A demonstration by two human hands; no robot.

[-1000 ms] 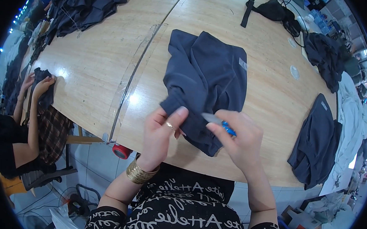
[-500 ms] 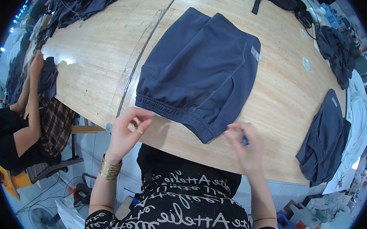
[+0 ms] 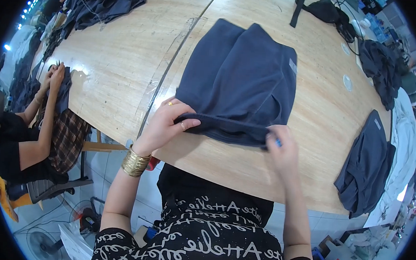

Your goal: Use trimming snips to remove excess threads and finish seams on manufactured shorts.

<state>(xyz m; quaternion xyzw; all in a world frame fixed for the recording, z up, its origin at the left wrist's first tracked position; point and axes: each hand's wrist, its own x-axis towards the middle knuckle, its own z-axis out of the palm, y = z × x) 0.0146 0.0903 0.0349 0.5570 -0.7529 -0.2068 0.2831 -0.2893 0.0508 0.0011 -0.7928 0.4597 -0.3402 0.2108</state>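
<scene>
A pair of dark grey-blue shorts (image 3: 240,75) lies on the wooden table in front of me, its gathered elastic waistband (image 3: 231,134) toward me. My left hand (image 3: 166,126) is closed on the left end of the waistband, thumb on top. At the right end, my right hand (image 3: 283,145) grips the same band; it is a little blurred. Something small and blue shows between its fingers, too hidden to name. Stretched between both hands, the band is nearly straight. A small pale patch (image 3: 293,65) is on the right leg.
Another dark folded garment (image 3: 368,163) lies at the table's right edge, with pale cloth (image 3: 400,137) beyond. Dark clothes (image 3: 108,2) are heaped at the far left. A black strapped item (image 3: 324,13) sits at the back. At left, a co-worker's hands (image 3: 54,75) handle dark cloth.
Both hands have gone from beside the shorts to gripping the waistband's ends. The band, slanting and bunched before, is now pulled out level. The co-worker's hands have shifted slightly.
</scene>
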